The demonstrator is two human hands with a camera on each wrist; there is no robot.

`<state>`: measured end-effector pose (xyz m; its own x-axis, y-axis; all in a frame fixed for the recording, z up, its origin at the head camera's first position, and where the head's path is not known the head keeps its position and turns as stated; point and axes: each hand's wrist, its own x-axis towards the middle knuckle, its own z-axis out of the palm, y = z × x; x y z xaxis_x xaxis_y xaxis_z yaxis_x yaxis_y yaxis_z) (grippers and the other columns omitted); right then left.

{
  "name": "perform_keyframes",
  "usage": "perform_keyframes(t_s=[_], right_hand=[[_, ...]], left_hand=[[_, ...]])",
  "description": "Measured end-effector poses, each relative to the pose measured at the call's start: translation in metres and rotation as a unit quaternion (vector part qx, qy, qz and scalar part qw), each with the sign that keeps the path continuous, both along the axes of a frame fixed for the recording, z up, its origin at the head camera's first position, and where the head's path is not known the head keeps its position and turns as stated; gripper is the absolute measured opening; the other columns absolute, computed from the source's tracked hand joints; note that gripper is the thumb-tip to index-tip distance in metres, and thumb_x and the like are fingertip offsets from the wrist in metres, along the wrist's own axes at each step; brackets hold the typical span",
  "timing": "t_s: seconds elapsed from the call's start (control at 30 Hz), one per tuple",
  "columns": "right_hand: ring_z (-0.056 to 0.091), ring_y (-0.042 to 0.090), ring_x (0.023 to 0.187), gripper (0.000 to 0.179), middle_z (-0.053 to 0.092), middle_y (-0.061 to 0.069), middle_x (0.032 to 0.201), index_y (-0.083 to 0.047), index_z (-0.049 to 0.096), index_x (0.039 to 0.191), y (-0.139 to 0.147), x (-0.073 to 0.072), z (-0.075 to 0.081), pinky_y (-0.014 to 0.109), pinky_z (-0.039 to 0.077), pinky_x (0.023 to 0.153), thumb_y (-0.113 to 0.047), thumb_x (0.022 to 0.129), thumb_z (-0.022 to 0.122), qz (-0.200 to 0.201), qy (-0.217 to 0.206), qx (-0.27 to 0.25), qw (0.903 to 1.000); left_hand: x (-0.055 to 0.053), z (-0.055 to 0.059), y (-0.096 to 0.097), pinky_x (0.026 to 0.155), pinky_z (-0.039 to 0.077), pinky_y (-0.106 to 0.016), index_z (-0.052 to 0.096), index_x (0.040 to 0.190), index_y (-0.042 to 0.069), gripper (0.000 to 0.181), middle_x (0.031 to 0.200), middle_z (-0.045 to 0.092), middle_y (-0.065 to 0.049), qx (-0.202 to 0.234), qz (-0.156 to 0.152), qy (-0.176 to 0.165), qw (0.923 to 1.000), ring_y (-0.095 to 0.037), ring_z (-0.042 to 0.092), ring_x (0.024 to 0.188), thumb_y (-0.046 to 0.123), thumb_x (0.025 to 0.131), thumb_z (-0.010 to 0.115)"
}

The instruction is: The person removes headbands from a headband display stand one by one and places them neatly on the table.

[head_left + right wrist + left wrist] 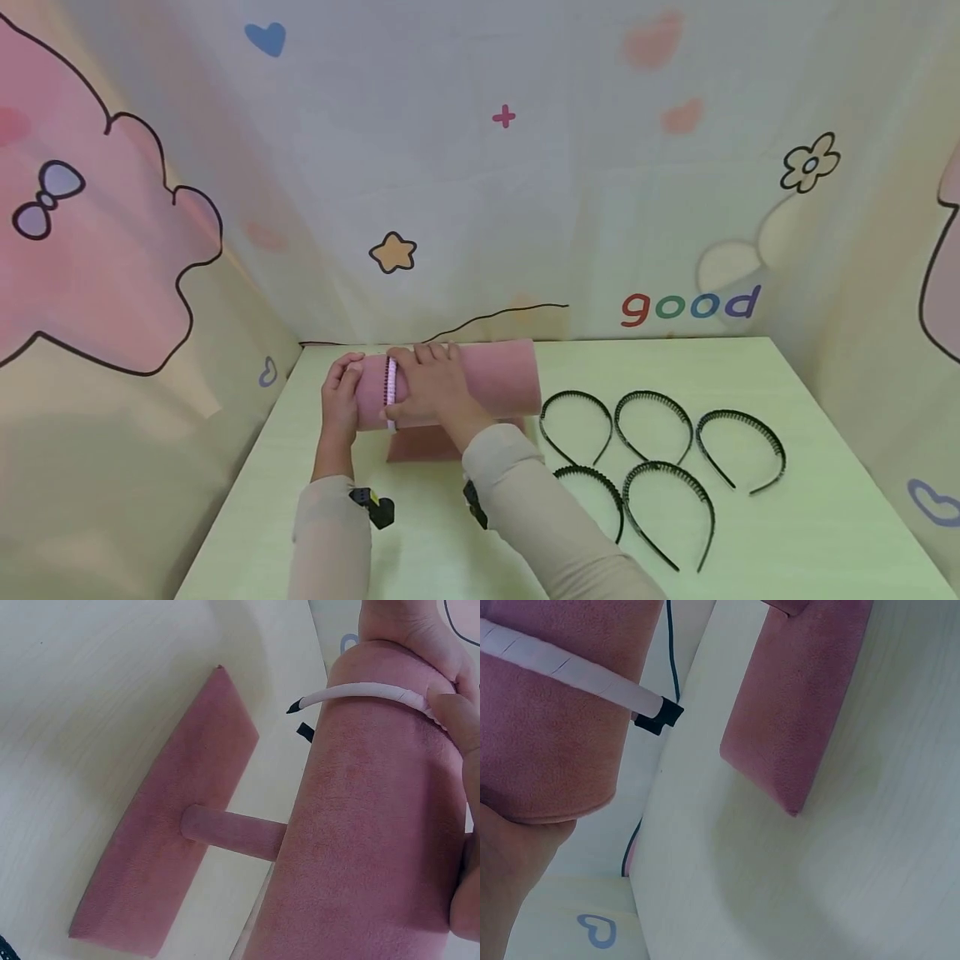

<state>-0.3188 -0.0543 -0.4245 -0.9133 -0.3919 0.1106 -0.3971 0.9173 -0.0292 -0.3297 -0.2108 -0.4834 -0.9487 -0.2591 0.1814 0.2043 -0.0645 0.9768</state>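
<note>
A pink plush headband stand has a thick horizontal roll (501, 377) on a post (234, 831) above a flat base (423, 445). My left hand (341, 406) grips the roll's left end, fingers over the top. Round the roll near that end sits a white headband (577, 673) with black tips and a dark toothed edge. In the head view my right hand (437, 385) lies across the roll, thumb and index finger at the headband. The right wrist view has a digit on the white band (360, 689), whose tips hang apart from the roll's underside.
Several black toothed headbands lie to the right on the pale table (810, 533), among them a back-left one (576, 393) near the roll's right end and a far-right one (780, 446). A printed cloth backdrop (465, 192) rises behind and at both sides.
</note>
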Motion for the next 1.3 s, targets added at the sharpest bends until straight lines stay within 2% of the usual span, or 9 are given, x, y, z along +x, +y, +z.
perform_keyframes(t_s=[0.17,0.37,0.53,0.67,0.77,1.0,1.17,1.3], right_hand=[[0.024,0.024,0.118,0.086,0.033,0.000,0.129,-0.033,0.021,0.132,0.004,0.000,-0.002,0.049,0.009,0.095,-0.073,0.060,0.048,0.006,0.009,-0.006,0.9999],[0.025,0.024,0.117,0.087,0.034,0.000,0.127,-0.031,0.022,0.131,0.009,0.000,-0.004,0.049,0.010,0.095,-0.073,0.060,0.048,0.006,0.019,-0.010,0.9998],[0.026,0.023,0.117,0.087,0.035,0.001,0.125,-0.031,0.024,0.131,0.015,0.002,-0.002,0.047,0.010,0.095,-0.073,0.059,0.050,0.003,0.034,-0.016,0.9993],[0.027,0.023,0.116,0.084,0.037,0.001,0.124,-0.032,0.027,0.129,0.019,0.003,0.001,0.045,0.012,0.095,-0.071,0.059,0.052,0.012,0.045,-0.028,0.9985],[0.029,0.022,0.116,0.079,0.038,0.000,0.123,-0.032,0.030,0.128,0.021,0.004,0.000,0.044,0.015,0.095,-0.070,0.063,0.050,0.015,0.044,-0.029,0.9985],[0.030,0.020,0.114,0.077,0.038,-0.001,0.123,-0.028,0.029,0.128,0.022,0.008,-0.001,0.042,0.017,0.094,-0.065,0.064,0.053,0.009,0.034,-0.030,0.9989],[0.026,0.020,0.116,0.082,0.034,-0.001,0.125,-0.027,0.022,0.128,0.022,0.008,-0.001,0.042,0.015,0.094,-0.065,0.063,0.054,0.006,0.030,0.000,0.9995],[0.025,0.021,0.115,0.083,0.033,0.000,0.125,-0.029,0.020,0.129,0.023,0.007,-0.001,0.043,0.015,0.094,-0.066,0.062,0.054,0.016,0.033,0.005,0.9993]], left_hand=[[0.003,0.004,0.001,0.070,0.035,-0.032,0.051,0.108,0.005,0.024,0.103,0.051,-0.001,0.009,-0.004,-0.004,0.9999,-0.017,0.045,0.086,0.017,0.089,0.045],[0.012,0.016,0.008,0.070,0.034,-0.032,0.047,0.112,0.002,0.028,0.104,0.049,-0.001,-0.002,-0.011,-0.010,0.9999,-0.016,0.044,0.086,0.017,0.089,0.044],[0.010,0.019,0.009,0.070,0.034,-0.031,0.048,0.110,0.000,0.028,0.105,0.050,-0.003,-0.007,0.002,0.002,1.0000,-0.015,0.044,0.085,0.017,0.088,0.046],[0.001,0.007,0.005,0.072,0.034,-0.031,0.052,0.106,0.003,0.025,0.106,0.052,-0.002,0.002,0.011,0.015,0.9998,-0.016,0.044,0.089,0.019,0.087,0.049],[-0.003,-0.002,0.002,0.072,0.034,-0.032,0.053,0.105,0.007,0.025,0.105,0.052,0.000,0.004,0.013,0.010,0.9998,-0.016,0.045,0.089,0.022,0.086,0.051],[-0.001,-0.005,0.003,0.073,0.033,-0.032,0.053,0.106,0.007,0.025,0.106,0.052,0.000,0.009,0.015,-0.009,0.9998,-0.016,0.043,0.091,0.022,0.086,0.051],[0.001,-0.001,0.004,0.072,0.034,-0.032,0.053,0.106,0.008,0.028,0.103,0.052,0.001,0.002,0.015,-0.014,0.9998,-0.017,0.044,0.088,0.025,0.084,0.055],[0.001,0.001,0.004,0.069,0.035,-0.034,0.052,0.107,0.011,0.030,0.101,0.052,0.001,-0.006,0.011,-0.019,0.9997,-0.018,0.044,0.086,0.028,0.082,0.057]])
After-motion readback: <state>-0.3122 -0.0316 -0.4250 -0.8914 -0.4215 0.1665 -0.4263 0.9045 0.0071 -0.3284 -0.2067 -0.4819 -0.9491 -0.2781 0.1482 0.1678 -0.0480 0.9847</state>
